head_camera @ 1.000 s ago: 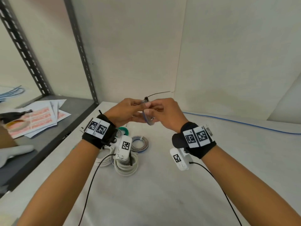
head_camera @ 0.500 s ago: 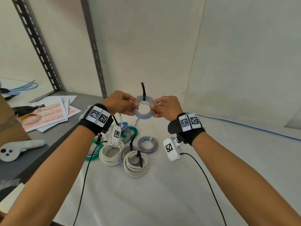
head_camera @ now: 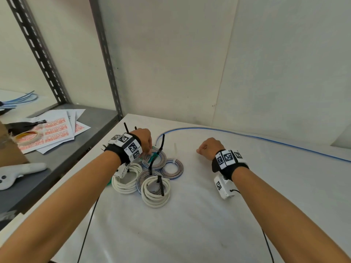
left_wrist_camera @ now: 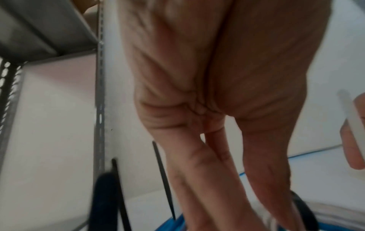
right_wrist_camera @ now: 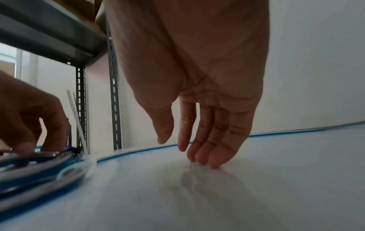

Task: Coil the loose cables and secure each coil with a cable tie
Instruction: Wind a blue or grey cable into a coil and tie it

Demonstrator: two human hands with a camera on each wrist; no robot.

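My left hand (head_camera: pixel 147 143) reaches down onto a pile of tied coils and pinches the rim of a blue-and-white striped coil (head_camera: pixel 162 160). That coil lies on top of the pile, and its black cable tie (head_camera: pixel 162 141) sticks up. In the left wrist view my fingers (left_wrist_camera: pixel 197 187) and thumb point straight down at the coil. My right hand (head_camera: pixel 204 149) is empty, and its straight fingertips (right_wrist_camera: pixel 203 156) touch the white table (head_camera: pixel 190 224). A loose blue-and-white cable (head_camera: pixel 247 135) runs along the back of the table.
The pile also holds a striped coil with a white tie (head_camera: pixel 180 168) and two white rope coils (head_camera: pixel 152 202). To the left, a grey shelf (head_camera: pixel 91 120) carries paper sheets (head_camera: pixel 57 130), a tape roll (head_camera: pixel 26 136) and a white controller (head_camera: pixel 19 171). Walls close the back and right.
Both hands held the striped coil up in the air. Now my left hand has lowered it onto the pile, and my right hand has let go and dropped to the table on the right.
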